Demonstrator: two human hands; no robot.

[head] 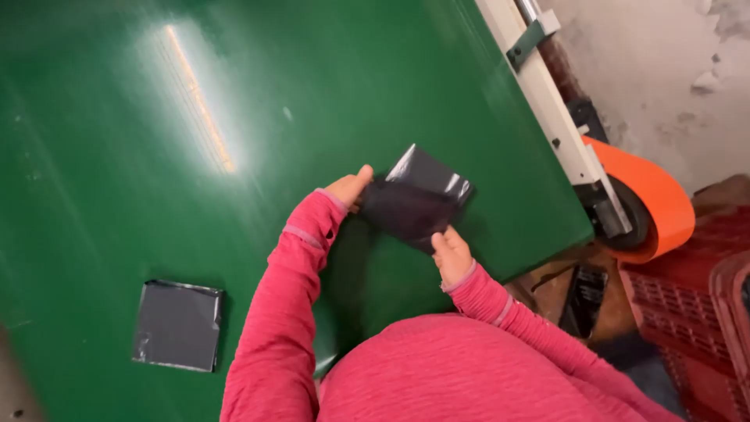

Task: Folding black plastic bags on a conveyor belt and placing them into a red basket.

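- A dark grey plastic pouch is held just above the green table, near its right-hand edge; one glossy flap stands up at the top, so the fold looks only partly made.
- The left hand pinches the pouch's left edge, thumb closed onto it; the right hand grips the lower corner, fingers curled shut under the film.
- A second pouch, already folded flat and square, lies well apart on the table, beside the left sleeve; that one seems finished, the held one not yet.
- Green surface stretches bare to the left and beyond the hands, giving plenty of room to lay work down.
- On the right the table ends at a white frame rail; past it sit an orange roller guard and a red crate, close to the right elbow.
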